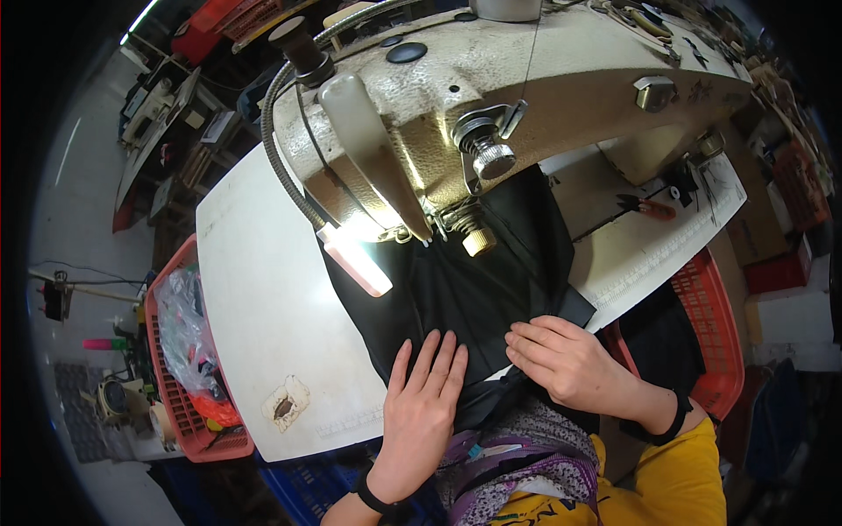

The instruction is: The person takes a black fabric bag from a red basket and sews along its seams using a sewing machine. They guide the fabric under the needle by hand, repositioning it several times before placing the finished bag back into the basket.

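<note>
Black fabric (pixel 430 302) lies spread under the sewing machine head (pixel 386 149) and over the table's near edge. My left hand (pixel 421 394) rests on its left near part, fingers stretched out and slightly apart. On the right near part, my right hand (pixel 570 361) lies with its fingers together, slightly bent and pointing left; the thumb is hidden. Both hands press on the cloth without visibly gripping it. Beyond my fingertips, the cloth has soft folds running to the needle area (pixel 428 237), where the presser foot is hard to make out.
A lit lamp (pixel 360 263) on a flexible metal neck hangs left of the needle. The white table (pixel 272 324) has a chipped patch. Orange-handled snips (pixel 647 207) lie at right. Red baskets stand left (pixel 167 368) and right (pixel 724 351), the left holding plastic bags (pixel 186 329).
</note>
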`<state>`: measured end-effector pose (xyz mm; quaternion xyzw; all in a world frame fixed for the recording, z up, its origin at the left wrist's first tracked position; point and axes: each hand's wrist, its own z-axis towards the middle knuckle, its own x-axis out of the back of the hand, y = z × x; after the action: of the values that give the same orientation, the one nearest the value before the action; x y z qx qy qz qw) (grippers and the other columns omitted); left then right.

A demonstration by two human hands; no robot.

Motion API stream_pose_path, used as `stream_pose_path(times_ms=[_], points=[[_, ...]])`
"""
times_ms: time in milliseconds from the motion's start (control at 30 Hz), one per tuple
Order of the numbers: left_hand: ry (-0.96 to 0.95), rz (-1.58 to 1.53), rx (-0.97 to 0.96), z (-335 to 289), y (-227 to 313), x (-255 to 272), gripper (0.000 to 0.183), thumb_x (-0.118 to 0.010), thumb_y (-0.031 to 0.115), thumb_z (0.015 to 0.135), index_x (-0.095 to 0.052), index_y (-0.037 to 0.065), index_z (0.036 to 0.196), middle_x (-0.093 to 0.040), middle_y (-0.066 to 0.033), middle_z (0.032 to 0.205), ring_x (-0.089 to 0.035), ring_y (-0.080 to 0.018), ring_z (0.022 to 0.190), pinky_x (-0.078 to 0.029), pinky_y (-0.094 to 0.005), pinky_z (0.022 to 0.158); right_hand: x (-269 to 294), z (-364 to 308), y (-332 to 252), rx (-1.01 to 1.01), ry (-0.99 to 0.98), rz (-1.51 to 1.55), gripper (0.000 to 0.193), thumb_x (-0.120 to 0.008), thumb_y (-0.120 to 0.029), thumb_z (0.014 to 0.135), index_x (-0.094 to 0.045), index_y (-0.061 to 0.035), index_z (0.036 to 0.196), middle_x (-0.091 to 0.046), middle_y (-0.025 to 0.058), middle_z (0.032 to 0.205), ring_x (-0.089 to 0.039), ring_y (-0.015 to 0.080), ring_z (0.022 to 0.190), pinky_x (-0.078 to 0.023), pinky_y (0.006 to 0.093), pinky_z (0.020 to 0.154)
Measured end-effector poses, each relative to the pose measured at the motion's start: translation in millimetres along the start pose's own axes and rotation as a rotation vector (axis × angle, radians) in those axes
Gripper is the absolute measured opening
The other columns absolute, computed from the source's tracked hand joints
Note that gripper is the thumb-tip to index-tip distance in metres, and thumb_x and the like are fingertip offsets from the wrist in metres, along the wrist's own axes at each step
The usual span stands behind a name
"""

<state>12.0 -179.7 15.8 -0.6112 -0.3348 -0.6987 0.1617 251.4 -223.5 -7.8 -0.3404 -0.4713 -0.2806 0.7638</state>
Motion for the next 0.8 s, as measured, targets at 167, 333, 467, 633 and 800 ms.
stream_pose_path(times_ms=[167, 333, 467, 633, 800], points=[[0.0, -0.005, -0.021, -0.7, -1.9, 2.0, 0.06, -0.065, -0.005, 0.074, -0.061, 0.005, 0.133, -0.056, -0.0163, 0.141, -0.049, -0.033, 0.136, -0.029, -0.0528, 0.118, -0.1, 3.7, 3.1, -0.005, -0.005, 0.0, 0.035, -0.063, -0.009, 0.078, -0.068, 0.0041, 0.11, -0.068, 0.016, 0.111, -0.064, 0.0291, 0.111, -0.049, 0.0408, 0.101], [0.001, -0.033, -0.046, 2.0, -3.8, 6.4, 0.047, -0.072, 0.009, 0.083, -0.063, 0.006, 0.129, -0.058, -0.0162, 0.139, -0.054, -0.0323, 0.129, -0.035, -0.0515, 0.114, 2.8, 10.0, 1.8, 0.034, -0.057, -0.001, 0.039, -0.063, -0.011, 0.08, -0.069, -0.0081, 0.119, -0.063, 0.0118, 0.105, -0.062, 0.0268, 0.109, -0.046, 0.0414, 0.099], [-0.054, -0.119, 0.04, 19.3, -6.2, 9.1, 0.055, -0.076, 0.031, 0.083, -0.062, 0.004, 0.129, -0.058, -0.0163, 0.136, -0.057, -0.0322, 0.121, -0.04, -0.0481, 0.106, 3.8, 10.0, 2.2, 0.04, -0.096, 0.02, 0.041, -0.063, -0.011, 0.079, -0.069, -0.0071, 0.119, -0.063, 0.0122, 0.105, -0.06, 0.0273, 0.111, -0.045, 0.0417, 0.1], [0.108, -0.01, 0.097, 31.2, -21.7, -3.6, 0.072, -0.078, 0.046, 0.077, -0.061, 0.008, 0.135, -0.052, -0.0144, 0.144, -0.047, -0.0334, 0.133, -0.033, -0.0491, 0.112, 0.2, 5.3, 5.3, 0.016, -0.115, 0.022, 0.053, -0.066, -0.008, 0.073, -0.067, -0.0158, 0.125, -0.063, 0.011, 0.111, -0.059, 0.0264, 0.113, -0.044, 0.0425, 0.1], [0.142, 0.054, 0.067, 34.3, -34.2, -3.3, 0.08, -0.081, 0.054, 0.07, -0.062, 0.009, 0.134, -0.054, -0.0142, 0.144, -0.045, -0.0339, 0.137, -0.026, -0.0523, 0.118, -2.4, 9.8, 9.8, 0.002, -0.077, 0.033, 0.053, -0.066, -0.008, 0.073, -0.067, -0.0169, 0.125, -0.062, 0.01, 0.11, -0.059, 0.027, 0.111, -0.044, 0.0422, 0.1]])
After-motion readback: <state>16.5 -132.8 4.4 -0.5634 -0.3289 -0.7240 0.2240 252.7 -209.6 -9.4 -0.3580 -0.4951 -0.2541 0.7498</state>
